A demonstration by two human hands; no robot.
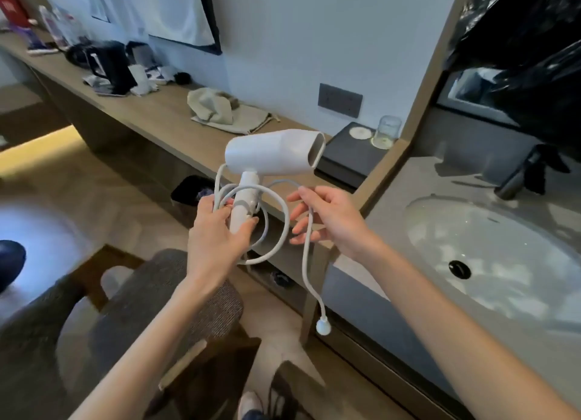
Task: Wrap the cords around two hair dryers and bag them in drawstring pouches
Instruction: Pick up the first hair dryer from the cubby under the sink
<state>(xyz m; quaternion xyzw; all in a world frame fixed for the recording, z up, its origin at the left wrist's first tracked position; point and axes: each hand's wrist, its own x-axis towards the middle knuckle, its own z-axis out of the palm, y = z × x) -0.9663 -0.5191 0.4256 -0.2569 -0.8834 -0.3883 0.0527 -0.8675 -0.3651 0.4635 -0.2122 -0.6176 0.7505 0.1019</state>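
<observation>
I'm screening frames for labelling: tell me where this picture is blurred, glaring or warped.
Head view: the wide-angle lens bows the wooden counter and sink; blur softens the chair at lower left; glare washes out the floor at left; the hair dryer, cord, left hand and right hand are fairly sharp.

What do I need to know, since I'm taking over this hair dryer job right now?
Left hand grips the white hair dryer by its handle, with cord loops gathered there.
Right hand pinches the cord; its plug hangs free.
Beige pouches lie on the wooden counter behind.
Done: cord partly looped.
Left: finish wrapping, bag the dryer. No second dryer in view.
</observation>
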